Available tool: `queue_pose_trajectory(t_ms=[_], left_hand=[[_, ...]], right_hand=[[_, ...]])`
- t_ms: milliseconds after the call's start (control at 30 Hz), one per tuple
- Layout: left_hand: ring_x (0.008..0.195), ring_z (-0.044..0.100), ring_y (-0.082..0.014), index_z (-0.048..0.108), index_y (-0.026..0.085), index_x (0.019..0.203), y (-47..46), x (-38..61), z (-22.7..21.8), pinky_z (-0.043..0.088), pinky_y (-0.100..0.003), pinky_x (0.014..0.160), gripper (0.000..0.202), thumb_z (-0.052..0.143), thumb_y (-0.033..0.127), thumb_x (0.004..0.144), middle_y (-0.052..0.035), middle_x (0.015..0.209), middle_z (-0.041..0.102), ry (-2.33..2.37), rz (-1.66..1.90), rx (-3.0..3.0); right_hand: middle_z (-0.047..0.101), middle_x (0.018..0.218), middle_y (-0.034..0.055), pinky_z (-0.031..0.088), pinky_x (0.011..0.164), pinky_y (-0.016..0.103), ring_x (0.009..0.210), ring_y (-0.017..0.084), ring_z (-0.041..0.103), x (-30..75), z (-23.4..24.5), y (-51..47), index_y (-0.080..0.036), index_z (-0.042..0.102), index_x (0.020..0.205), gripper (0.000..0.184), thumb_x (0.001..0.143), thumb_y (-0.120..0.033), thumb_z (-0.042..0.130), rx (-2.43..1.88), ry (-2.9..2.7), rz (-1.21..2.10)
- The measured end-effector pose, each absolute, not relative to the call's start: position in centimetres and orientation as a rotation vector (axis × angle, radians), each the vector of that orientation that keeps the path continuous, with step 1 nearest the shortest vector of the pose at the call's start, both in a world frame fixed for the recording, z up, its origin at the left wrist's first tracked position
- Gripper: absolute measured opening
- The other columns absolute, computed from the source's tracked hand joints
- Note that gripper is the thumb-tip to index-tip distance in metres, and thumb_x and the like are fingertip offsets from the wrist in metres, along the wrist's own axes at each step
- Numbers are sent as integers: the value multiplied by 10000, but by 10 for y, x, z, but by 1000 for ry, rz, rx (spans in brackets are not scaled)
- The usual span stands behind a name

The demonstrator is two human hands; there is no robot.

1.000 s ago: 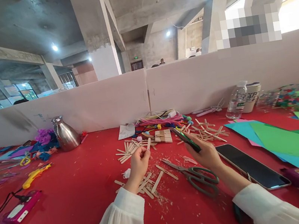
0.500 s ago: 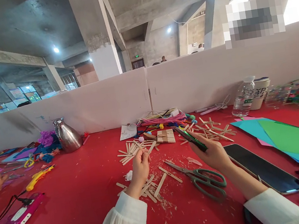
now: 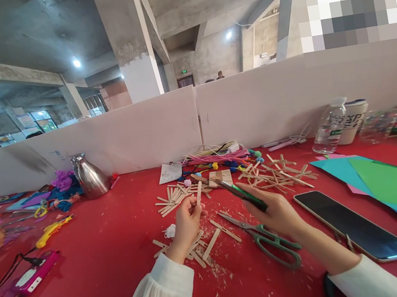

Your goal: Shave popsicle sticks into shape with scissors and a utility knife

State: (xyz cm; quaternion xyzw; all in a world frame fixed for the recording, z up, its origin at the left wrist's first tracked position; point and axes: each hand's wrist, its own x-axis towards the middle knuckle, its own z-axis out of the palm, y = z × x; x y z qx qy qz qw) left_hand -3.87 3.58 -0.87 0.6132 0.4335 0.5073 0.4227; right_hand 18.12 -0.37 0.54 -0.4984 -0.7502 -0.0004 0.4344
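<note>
L hand [image 3: 187,223] is pinching thin flat wooden craft stick [image 3: 198,193] upright at table centre. R hand [image 3: 274,212] is gripping green-black utility knife [image 3: 245,194], blade toward 10 o'clock. Stick: light, stiff, probably snaps easily; hold near lower end.

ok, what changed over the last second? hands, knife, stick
The right hand swung the green utility knife leftward, so its tip now points at the wooden stick pinched upright in the left hand. Both grips held throughout. The scissors and phone stayed on the red table.
</note>
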Motion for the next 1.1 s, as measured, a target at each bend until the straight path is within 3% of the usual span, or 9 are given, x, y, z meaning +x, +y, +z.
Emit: queue_pose_trajectory(t_ms=[200,400,867,1100], left_hand=[[645,654,-158,492,160,818,30,-39,-6,518,-278,645,249,548,400,782,-57,773,650,1073,1266,1563],[637,662,-172,472,170,772,27,-40,-2,514,-278,627,231,553,385,794,-60,742,665,1085,1262,1591],[612,662,-171,456,179,797,23,-36,3,518,-284,616,166,515,334,807,-45,704,654,1103,1265,1703],[590,655,-169,449,189,772,20,-37,7,487,-257,573,111,495,284,806,-13,654,620,1157,1262,1799]], right_hand=[[732,790,32,511,541,218,539,117,632,168,11,-9,-187,584,1195,398,839,-270,427,-1108,-2066,37],[718,981,63,535,614,223,668,125,673,168,14,-12,-187,517,1267,415,875,-261,401,-1061,-2118,77],[721,973,72,532,573,239,704,163,693,161,9,-19,-201,537,1254,403,874,-229,403,-1075,-2131,29],[681,1087,74,543,711,243,865,166,681,158,5,-20,-178,517,1266,414,869,-213,403,-1073,-2110,80]])
